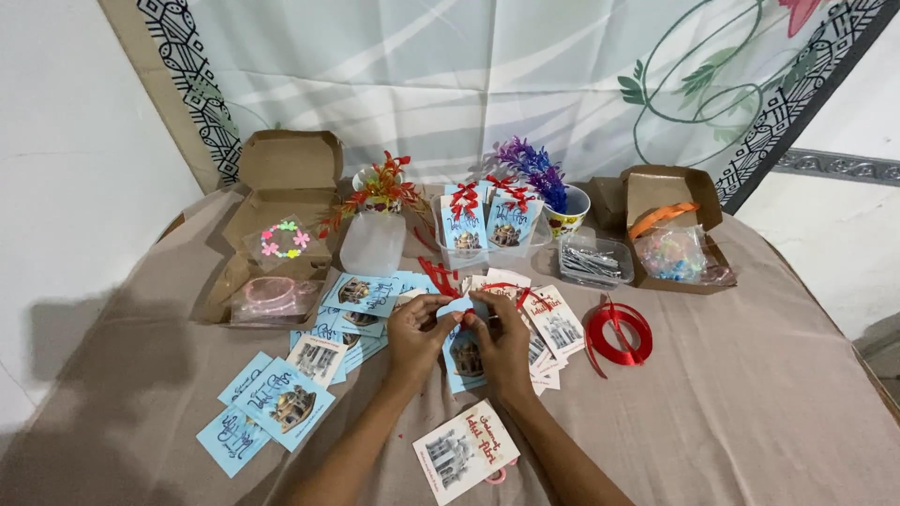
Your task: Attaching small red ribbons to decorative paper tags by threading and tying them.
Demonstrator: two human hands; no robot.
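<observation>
Held between both hands at mid-table: a small blue card (464, 354) with a building picture, its top edge pinched by the fingertips; a strand of red ribbon (439, 277) running up and away from the pinch, seemingly threaded at the card's head, though the knot itself hidden by fingers; left hand (419, 333) closed on the card's upper left corner, right hand (502, 339) closed on the upper right, thumbs nearly touching

Just under and beside the grip: a loose heap of cards (361, 295) to the left, white-backed ones (555, 320) to the right; nearer the body, one white card (466, 453) lying flat; right of the grip, a coil of red ribbon (619, 333); beyond it, a clear tub (594, 260) and an open carton (670, 225); farther ahead, finished cards with bows (487, 220) propped in a tray

Likely trouble: ribbon slipping out of so narrow a pinch, leaving a slack bow; a hard tug tearing the thin card at its hole; trailing strand snagging the heap beneath and dragging cards askew
</observation>
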